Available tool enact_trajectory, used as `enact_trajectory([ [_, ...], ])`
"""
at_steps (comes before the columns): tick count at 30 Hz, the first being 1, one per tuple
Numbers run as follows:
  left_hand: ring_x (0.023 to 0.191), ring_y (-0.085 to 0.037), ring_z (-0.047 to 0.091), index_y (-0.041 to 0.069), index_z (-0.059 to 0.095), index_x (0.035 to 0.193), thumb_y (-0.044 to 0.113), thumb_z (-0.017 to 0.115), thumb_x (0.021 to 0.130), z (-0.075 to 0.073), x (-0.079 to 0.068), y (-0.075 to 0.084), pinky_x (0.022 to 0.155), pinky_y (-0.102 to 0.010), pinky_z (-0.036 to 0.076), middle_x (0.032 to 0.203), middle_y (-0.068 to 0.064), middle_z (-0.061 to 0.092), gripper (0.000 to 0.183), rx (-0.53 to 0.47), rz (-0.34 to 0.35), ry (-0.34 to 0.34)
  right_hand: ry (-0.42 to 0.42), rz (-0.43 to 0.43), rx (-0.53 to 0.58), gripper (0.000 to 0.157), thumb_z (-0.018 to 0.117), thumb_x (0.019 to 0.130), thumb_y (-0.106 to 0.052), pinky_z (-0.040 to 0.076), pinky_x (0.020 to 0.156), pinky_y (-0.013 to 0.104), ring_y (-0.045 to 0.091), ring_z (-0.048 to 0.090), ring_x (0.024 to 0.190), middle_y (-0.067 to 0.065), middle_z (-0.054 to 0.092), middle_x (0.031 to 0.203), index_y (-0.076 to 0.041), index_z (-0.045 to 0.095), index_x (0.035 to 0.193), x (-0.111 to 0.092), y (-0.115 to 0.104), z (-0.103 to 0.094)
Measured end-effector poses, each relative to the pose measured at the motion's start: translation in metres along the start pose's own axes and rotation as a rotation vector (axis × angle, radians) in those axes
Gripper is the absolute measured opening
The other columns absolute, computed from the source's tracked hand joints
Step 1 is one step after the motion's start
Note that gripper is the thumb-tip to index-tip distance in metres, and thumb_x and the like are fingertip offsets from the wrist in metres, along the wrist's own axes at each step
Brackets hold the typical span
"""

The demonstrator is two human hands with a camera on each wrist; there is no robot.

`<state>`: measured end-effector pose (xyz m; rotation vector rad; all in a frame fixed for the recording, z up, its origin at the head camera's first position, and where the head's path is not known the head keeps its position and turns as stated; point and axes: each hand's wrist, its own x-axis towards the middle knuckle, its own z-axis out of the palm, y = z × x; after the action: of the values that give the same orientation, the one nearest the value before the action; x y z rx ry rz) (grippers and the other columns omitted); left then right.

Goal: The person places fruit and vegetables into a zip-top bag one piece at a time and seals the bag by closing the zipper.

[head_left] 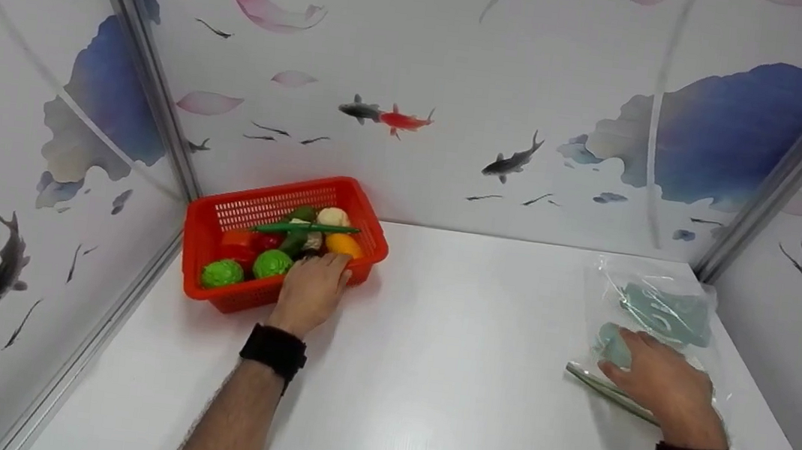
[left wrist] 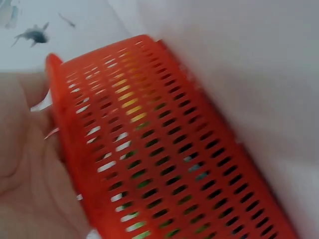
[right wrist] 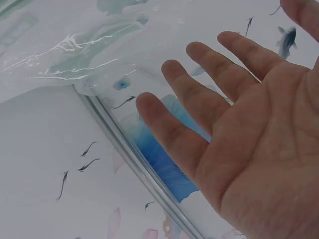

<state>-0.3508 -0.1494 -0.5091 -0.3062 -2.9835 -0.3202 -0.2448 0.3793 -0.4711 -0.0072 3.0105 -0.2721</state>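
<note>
My left hand (head_left: 312, 292) grips the near rim of a red plastic basket (head_left: 242, 295), its fingers over the edge and its palm by the slotted outer wall (left wrist: 149, 164). Inside lie toy vegetables: green cabbages (head_left: 273, 264), a yellow piece (head_left: 343, 245), a whitish one (head_left: 333, 218) and red ones. A long thin green piece (head_left: 295, 228) lies across the top. At the right, my right hand (head_left: 663, 379) hovers over a clear plastic bag (head_left: 597, 293) with pale green contents (head_left: 670, 314). In the right wrist view its fingers (right wrist: 182, 84) are spread and hold nothing.
The white table (head_left: 447, 351) spans the space between basket and bag. White panels (head_left: 456, 73) printed with fish and petals enclose the back and sides, joined by metal posts (head_left: 154, 69). A green strip (head_left: 601, 387) runs along the bag's near edge.
</note>
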Motion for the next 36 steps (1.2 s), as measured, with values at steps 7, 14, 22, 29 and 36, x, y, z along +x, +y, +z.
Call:
enact_trajectory([
  [7, 0.138, -0.039, 0.075, 0.011, 0.064, 0.164, 0.029, 0.066, 0.122, 0.006, -0.002, -0.003, 0.131, -0.059, 0.057, 0.153, -0.014, 0.078, 0.046, 0.035, 0.046, 0.030, -0.082, 0.019, 0.003, 0.096, 0.089, 0.101, -0.041, 0.048, 0.103, 0.101, 0.078, 0.051, 0.150, 0.045, 0.045, 0.172, 0.008, 0.044, 0.170, -0.008, 0.022, 0.009],
  [14, 0.133, -0.037, 0.076, 0.014, 0.066, 0.162, 0.028, 0.067, 0.121, 0.007, -0.017, 0.000, 0.127, -0.058, 0.060, 0.149, -0.012, 0.079, 0.044, 0.055, 0.098, 0.023, -0.113, 0.006, 0.014, 0.084, 0.090, 0.099, -0.024, 0.054, 0.102, 0.094, 0.073, 0.059, 0.145, 0.049, 0.056, 0.159, 0.011, 0.049, 0.164, -0.008, 0.038, 0.023],
  [22, 0.121, -0.035, 0.076, 0.018, 0.069, 0.159, 0.028, 0.071, 0.119, 0.008, -0.034, 0.011, 0.121, -0.056, 0.064, 0.135, -0.010, 0.081, 0.041, 0.056, 0.166, 0.026, -0.027, -0.018, -0.019, 0.047, 0.081, 0.096, -0.009, 0.064, 0.084, 0.078, 0.053, 0.079, 0.110, 0.039, 0.076, 0.127, 0.010, 0.068, 0.136, -0.003, 0.050, 0.034],
  [29, 0.117, -0.033, 0.076, 0.020, 0.071, 0.156, 0.028, 0.076, 0.116, 0.007, -0.049, 0.020, 0.118, -0.054, 0.066, 0.132, -0.008, 0.082, 0.042, 0.021, 0.208, 0.015, 0.066, -0.034, 0.005, 0.006, 0.076, 0.104, -0.001, 0.058, 0.063, 0.056, 0.034, 0.074, 0.080, 0.021, 0.083, 0.099, -0.001, 0.075, 0.110, 0.000, 0.040, 0.027],
  [36, 0.115, -0.031, 0.075, 0.019, 0.072, 0.154, 0.028, 0.074, 0.117, -0.001, -0.057, 0.024, 0.118, -0.052, 0.065, 0.128, -0.005, 0.081, 0.038, -0.091, 0.245, -0.065, 0.193, -0.073, 0.079, 0.008, 0.078, 0.106, -0.001, 0.054, 0.058, 0.046, 0.034, 0.077, 0.082, 0.020, 0.085, 0.102, -0.004, 0.080, 0.113, 0.006, 0.016, 0.021],
])
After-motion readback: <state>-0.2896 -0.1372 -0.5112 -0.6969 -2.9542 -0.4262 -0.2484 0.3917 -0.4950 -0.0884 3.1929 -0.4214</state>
